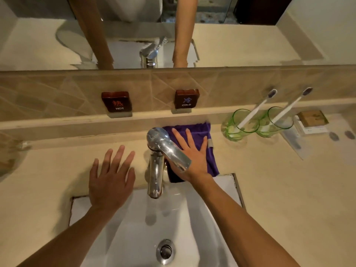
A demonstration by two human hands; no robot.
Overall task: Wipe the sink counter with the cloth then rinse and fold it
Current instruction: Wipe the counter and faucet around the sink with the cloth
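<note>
Two readable signs, both dark wooden plaques on the ledge behind my faucet. Left plaque (116,101): red Chinese character, "HOT" in white under it. Right plaque (186,98): blue Chinese character, "COLD" in white under it. Small boxed item (312,121) far right has print, too small to read.

I count one purple cloth (200,132), one chrome tap (163,149), one sink (221,187), two green glasses (239,122) (275,121), two toothbrushes (256,108) (289,108), two wooden hot/cold plaques (116,101) (186,98), and what appear to be two small dark objects (333,136) (349,134) at far right.
</note>
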